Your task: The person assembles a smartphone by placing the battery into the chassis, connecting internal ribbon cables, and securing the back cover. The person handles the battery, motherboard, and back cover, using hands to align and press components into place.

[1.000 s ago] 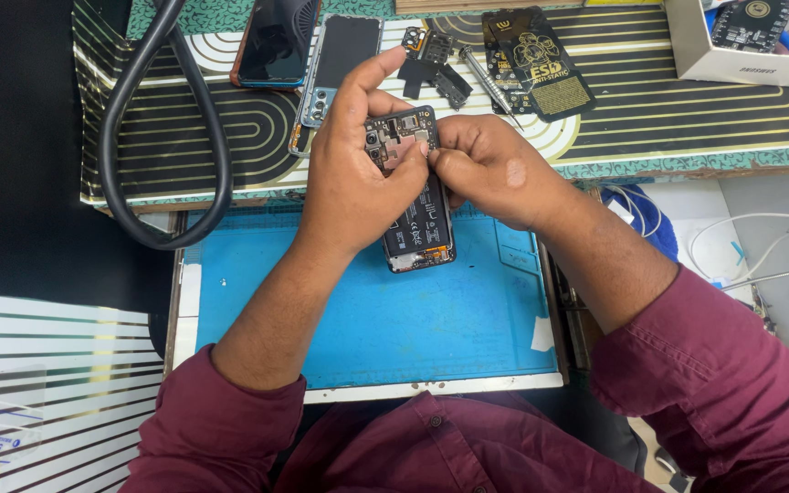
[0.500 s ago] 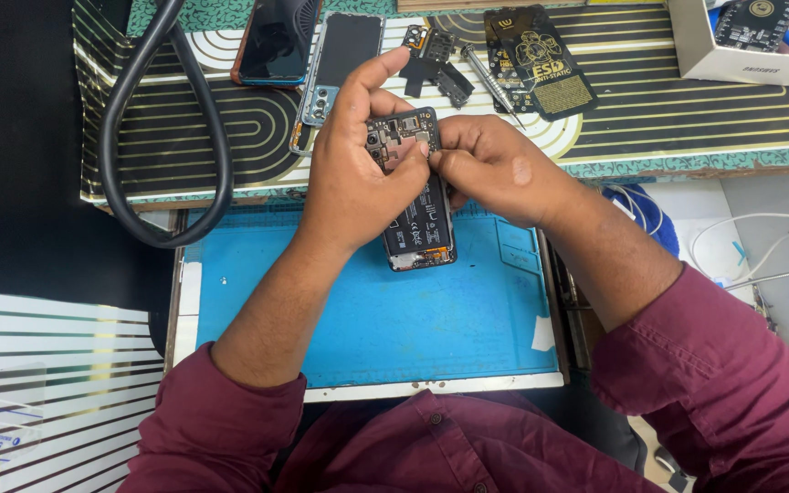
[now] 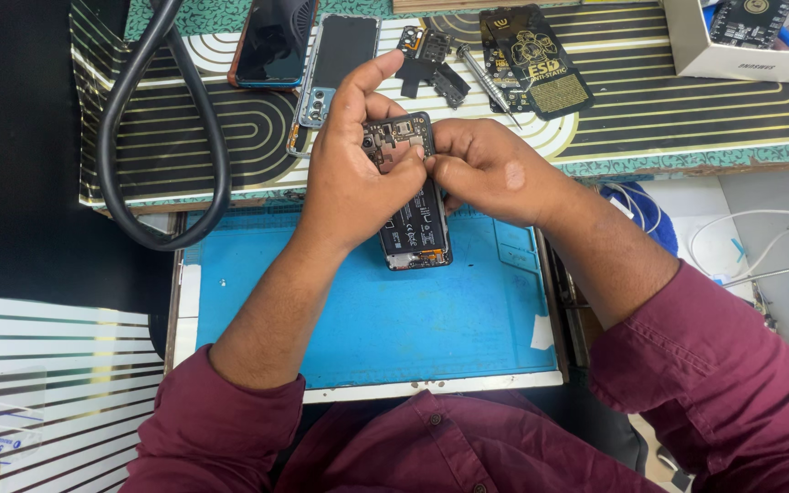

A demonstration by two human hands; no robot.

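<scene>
Hardly anything has shifted over the last second: both our hands sit where they were, and the opened phone has only settled a touch more upright between them, so we judge the work is a small, fine adjustment at its upper end and not a change of hold.

Going left to right, a thick black hose (image 3: 162,137) loops over the striped mat (image 3: 687,100) at the far left of the bench. Next come a dark phone (image 3: 271,41) lying screen up and a slim phone frame (image 3: 331,64) beside it. Our left hand (image 3: 349,173) wraps the left edge of the opened phone (image 3: 417,219), the thumb pressed across the exposed board, the forefinger raised above it; its grip is closed on the phone. The phone hangs over the blue work mat (image 3: 367,310), back cover off, battery showing, lower end near the mat; we cannot tell whether it touches.

Our right hand (image 3: 495,173) meets the phone at its upper right edge, thumb and forefinger pinched together there. Whether a small part sits between them we cannot tell. Beyond lie loose black parts (image 3: 431,68), a slender screwdriver (image 3: 486,82), a black anti-static bag (image 3: 531,59) and, far right, a white box (image 3: 732,46).
</scene>
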